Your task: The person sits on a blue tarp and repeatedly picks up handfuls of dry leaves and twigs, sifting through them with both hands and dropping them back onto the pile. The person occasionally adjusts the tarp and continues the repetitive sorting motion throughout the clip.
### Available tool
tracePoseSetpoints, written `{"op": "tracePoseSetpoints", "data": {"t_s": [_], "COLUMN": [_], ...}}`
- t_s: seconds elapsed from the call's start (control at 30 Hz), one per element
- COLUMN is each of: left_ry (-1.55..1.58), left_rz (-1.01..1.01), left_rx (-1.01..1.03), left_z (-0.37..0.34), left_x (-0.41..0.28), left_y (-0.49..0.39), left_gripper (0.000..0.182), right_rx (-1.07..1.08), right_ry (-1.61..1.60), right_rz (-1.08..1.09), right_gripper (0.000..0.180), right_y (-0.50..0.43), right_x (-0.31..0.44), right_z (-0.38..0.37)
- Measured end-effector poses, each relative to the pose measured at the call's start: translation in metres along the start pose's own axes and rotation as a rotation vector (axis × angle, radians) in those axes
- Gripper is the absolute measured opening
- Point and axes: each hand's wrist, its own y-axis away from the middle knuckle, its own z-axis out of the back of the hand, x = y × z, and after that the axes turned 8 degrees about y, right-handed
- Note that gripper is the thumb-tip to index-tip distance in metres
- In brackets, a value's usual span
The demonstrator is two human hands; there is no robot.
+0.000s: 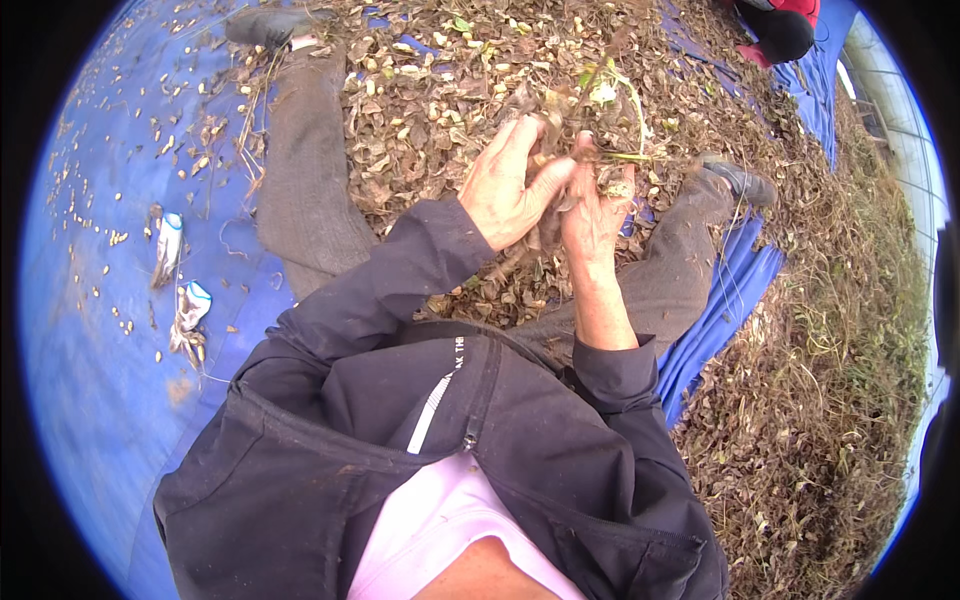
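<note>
Both hands are close together over a layer of dry brown leaves with pale peanut pods, between my outstretched legs. My left hand (506, 187) has its fingers bent against a blurred clump of dry leaves, its thumb reaching to my right hand's fingers. What lies under those fingers is hidden. My right hand (591, 217), palm down, holds a peanut plant (637, 112) with green-yellow stems and withered leaves. A peanut pod (619, 189) shows at its outer fingers.
A blue tarp (112, 315) spreads to the left, dotted with loose pods. Two soiled work gloves, one glove (168, 247) and another glove (189, 319), lie there. Dried plants (817, 390) are heaped at right beside a folded tarp edge (720, 300). Another person (784, 34) is at top right.
</note>
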Motion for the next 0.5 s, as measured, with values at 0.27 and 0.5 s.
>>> {"op": "tracePoseSetpoints", "data": {"t_s": [0.27, 0.5], "left_ry": [1.507, -0.025], "left_rz": [0.9, 0.124], "left_rx": [0.222, 0.163], "left_z": [0.026, 0.011], "left_x": [0.003, -0.011], "left_y": [-0.017, -0.006], "left_gripper": [0.023, 0.03], "right_rx": [0.328, -0.014], "right_ry": [-0.932, 0.173], "right_rz": [-0.645, 0.087], "right_gripper": [0.031, 0.024], "right_y": [-0.01, -0.003], "right_x": [-0.009, -0.012], "right_z": [0.014, 0.004]}}
